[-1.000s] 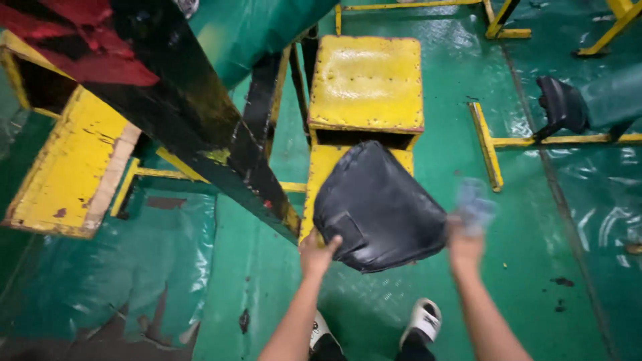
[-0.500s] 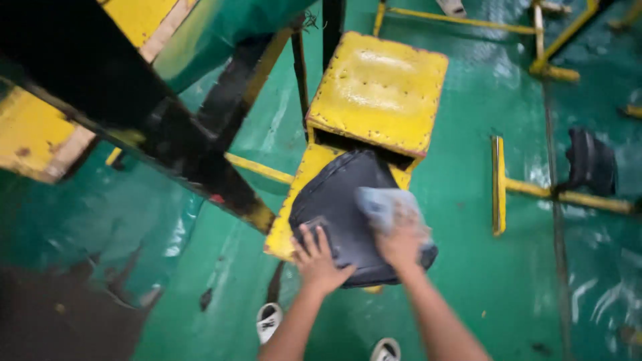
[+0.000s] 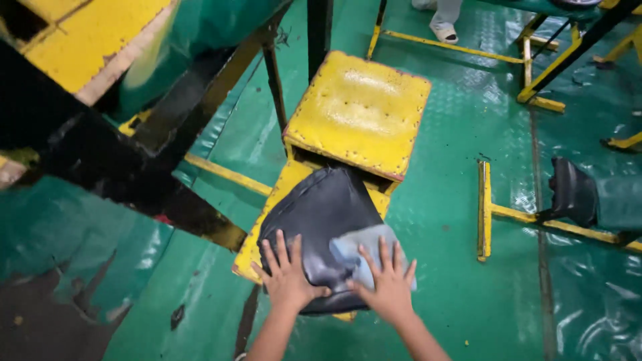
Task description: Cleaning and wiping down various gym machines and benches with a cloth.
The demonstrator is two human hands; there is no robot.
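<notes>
While both of my hands press down on the black leather piece (image 3: 321, 220), I judge the step in hand to be wiping it. My left hand (image 3: 287, 277) lies flat on its near left edge, fingers (image 3: 274, 254) spread, steadying it. My right hand (image 3: 386, 287) has its fingers spread too, pressing a pale blue cloth (image 3: 358, 251) onto the near right part of the leather. This dark, glossy piece lies on the lower yellow step (image 3: 267, 227) of a worn stand, overhanging its near edge. Next, I think, the cloth needs a firm sweep across the surface while the left hand keeps the piece from sliding off.

Just beyond rises the stand's yellow padded top (image 3: 358, 110). A black slanted beam (image 3: 134, 174) crosses at left. At right, another black piece (image 3: 572, 194) sits on a yellow floor frame (image 3: 483, 207). Farthest off, someone's sandalled foot (image 3: 443, 30) stands on the green floor (image 3: 441, 147).
</notes>
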